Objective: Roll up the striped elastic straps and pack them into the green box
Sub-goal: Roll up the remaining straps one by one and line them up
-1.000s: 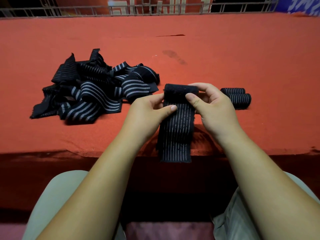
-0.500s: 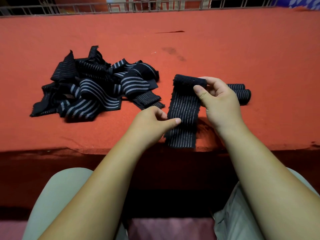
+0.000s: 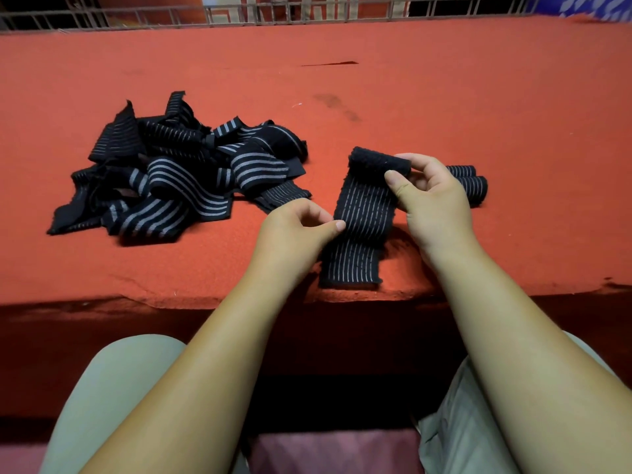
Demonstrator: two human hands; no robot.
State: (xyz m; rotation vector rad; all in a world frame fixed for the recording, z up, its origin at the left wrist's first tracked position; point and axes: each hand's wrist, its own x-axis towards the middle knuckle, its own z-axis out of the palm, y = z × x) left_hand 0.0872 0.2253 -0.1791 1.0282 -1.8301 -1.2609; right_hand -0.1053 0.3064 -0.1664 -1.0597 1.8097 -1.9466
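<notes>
A red-covered table (image 3: 478, 97) carries everything. Near the middle of its near edge lies 1 black strap (image 3: 362, 217) with thin pale stripes, stretched flat from the near edge away toward the far edge. Its flat end sits just at the near edge, and its far end is wound into a thick roll that stands slightly off the cloth.

The right hand (image 3: 436, 203) grasps that rolled end from the right. Its thumb presses the near face of the roll and its fingers curl over the top and behind it.

The left hand (image 3: 294, 230) sits at the strap's left edge, about halfway along the flat part. Its fingers are curled in and its thumb tip meets the strap's edge. I cannot tell whether the cloth is actually pinched between thumb and fingers.

Just right of the right hand, partly hidden behind it, 2 finished rolls (image 3: 473, 184) lie side by side and touching.

Toward the left side of the table a loose pile (image 3: 178, 172) of unrolled striped straps is heaped and tangled, close beside the left hand but apart from the strap in hand.

A metal railing (image 3: 239, 15) runs behind the table's far edge.
</notes>
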